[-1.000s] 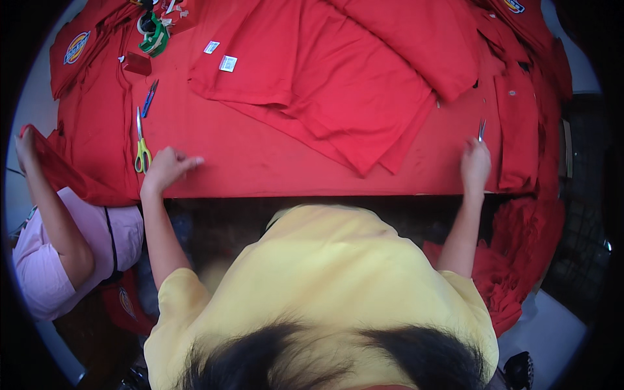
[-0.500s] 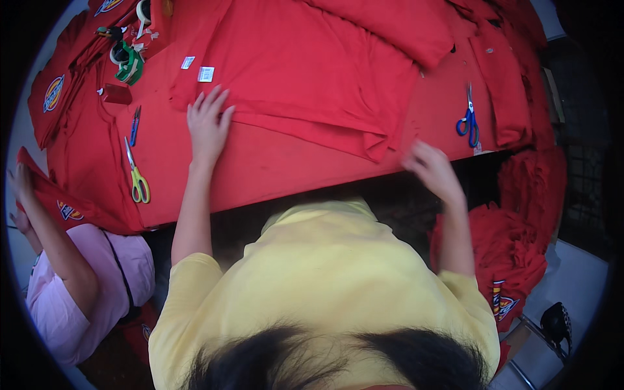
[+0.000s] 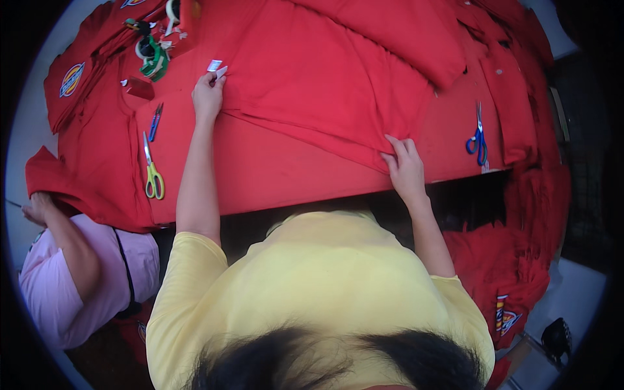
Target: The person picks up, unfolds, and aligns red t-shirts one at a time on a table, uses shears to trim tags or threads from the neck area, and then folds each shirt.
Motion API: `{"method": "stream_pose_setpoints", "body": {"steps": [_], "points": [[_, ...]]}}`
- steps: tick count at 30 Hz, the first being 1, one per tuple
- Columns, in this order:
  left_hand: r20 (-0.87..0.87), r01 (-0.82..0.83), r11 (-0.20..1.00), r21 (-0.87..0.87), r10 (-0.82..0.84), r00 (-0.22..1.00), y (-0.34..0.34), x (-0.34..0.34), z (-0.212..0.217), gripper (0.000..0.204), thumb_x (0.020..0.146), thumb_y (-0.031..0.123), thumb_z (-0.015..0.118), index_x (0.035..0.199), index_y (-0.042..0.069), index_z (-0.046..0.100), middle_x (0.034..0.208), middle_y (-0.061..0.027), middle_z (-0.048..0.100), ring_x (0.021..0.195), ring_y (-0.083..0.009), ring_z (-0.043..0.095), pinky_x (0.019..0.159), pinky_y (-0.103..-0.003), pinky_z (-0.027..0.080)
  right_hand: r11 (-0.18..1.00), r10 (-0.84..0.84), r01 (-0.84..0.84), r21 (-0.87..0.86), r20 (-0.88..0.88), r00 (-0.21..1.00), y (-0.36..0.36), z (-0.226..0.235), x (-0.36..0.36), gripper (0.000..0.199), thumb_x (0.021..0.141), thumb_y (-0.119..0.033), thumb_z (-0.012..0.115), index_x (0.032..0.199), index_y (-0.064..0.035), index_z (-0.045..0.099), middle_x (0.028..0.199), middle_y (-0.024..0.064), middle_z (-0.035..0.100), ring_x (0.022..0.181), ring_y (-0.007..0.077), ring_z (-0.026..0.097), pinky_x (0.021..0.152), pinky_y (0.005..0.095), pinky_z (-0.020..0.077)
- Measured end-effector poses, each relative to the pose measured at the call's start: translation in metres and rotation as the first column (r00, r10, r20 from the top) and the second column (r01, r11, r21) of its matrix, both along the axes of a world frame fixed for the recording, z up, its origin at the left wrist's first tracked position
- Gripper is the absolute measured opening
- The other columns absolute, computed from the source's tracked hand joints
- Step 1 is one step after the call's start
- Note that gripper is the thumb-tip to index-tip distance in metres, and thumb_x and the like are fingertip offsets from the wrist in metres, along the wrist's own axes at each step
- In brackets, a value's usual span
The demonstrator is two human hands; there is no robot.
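A red knit garment (image 3: pixel 312 84) lies spread over the red-topped table in front of me. At its left edge my left hand (image 3: pixel 208 99) is closed in a pinch on a small white label (image 3: pixel 221 72), which tilts up beside the fingertips. A second white label (image 3: pixel 214 65) shows just above. Toward the garment's lower right corner, my right hand (image 3: pixel 407 170) has thumb and forefinger on either side of the cloth edge, gripping it. The garment's near edge lies in a slanting fold between both hands.
Yellow-handled scissors (image 3: pixel 153 172) and blue snips (image 3: pixel 155 122) lie left; blue-handled scissors (image 3: pixel 479 136) lie right. A green tape dispenser (image 3: pixel 153 60) stands farther back. Red garments (image 3: pixel 497 260) are heaped right of me. A co-worker in pink (image 3: pixel 84 279) handles red cloth at left.
My left hand has gone from resting spread on the cloth to pinching a label. My right hand has moved left onto the garment's corner. The co-worker's hands have shifted.
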State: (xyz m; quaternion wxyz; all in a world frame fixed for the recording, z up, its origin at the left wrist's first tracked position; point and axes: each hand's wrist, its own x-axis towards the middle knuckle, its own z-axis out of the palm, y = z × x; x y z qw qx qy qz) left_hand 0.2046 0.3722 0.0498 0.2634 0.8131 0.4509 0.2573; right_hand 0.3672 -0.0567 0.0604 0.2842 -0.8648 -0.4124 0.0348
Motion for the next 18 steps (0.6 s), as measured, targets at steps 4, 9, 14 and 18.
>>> {"method": "stream_pose_setpoints", "body": {"steps": [4,9,14,18], "points": [[0.362,0.117,0.937,-0.329,0.011,0.932,0.037,-0.018,-0.014,0.032,0.090,0.022,0.060,0.112,-0.001,0.062,0.093,-0.0054,0.065,0.087,-0.0141,0.059,0.079,-0.028,0.044,0.982,0.027,0.001,0.191,-0.148,0.989,-0.012,0.000,0.005,0.031,0.086,-0.001,0.056,0.117,-0.0037,0.059,0.092,0.0138,0.055,0.085,0.0313,0.057,0.078,0.0349,0.0460],[0.391,0.168,0.945,-0.281,-0.047,0.919,0.037,-0.031,-0.010,0.034,0.088,0.025,0.063,0.108,-0.002,0.060,0.094,-0.0080,0.066,0.090,-0.0151,0.060,0.074,-0.031,0.046,0.974,-0.015,0.092,0.208,-0.344,0.939,-0.016,0.013,0.001,0.023,0.089,-0.001,0.051,0.110,-0.0011,0.059,0.095,0.0141,0.058,0.089,0.0295,0.059,0.079,0.0350,0.0461],[-0.429,0.180,0.981,-0.072,-0.193,0.882,-0.001,-0.050,0.033,0.036,0.081,0.033,0.069,0.090,0.000,0.055,0.086,-0.0120,0.063,0.077,-0.0266,0.062,0.067,-0.040,0.047,0.992,0.124,-0.123,0.036,-0.020,0.992,0.011,0.031,-0.002,0.028,0.083,-0.007,0.058,0.110,-0.0028,0.054,0.103,0.0188,0.058,0.096,0.0371,0.056,0.083,0.0402,0.0457],[0.101,0.295,0.829,-0.475,-0.282,0.954,0.030,-0.029,0.108,0.034,0.083,0.034,0.066,0.091,0.003,0.055,0.073,-0.0030,0.056,0.061,-0.0159,0.059,0.054,-0.026,0.045,0.839,0.384,-0.491,-0.236,-0.384,0.840,0.022,0.038,0.027,0.030,0.079,-0.005,0.056,0.109,-0.0049,0.055,0.107,0.0190,0.056,0.097,0.0356,0.055,0.084,0.0389,0.0448]]}}
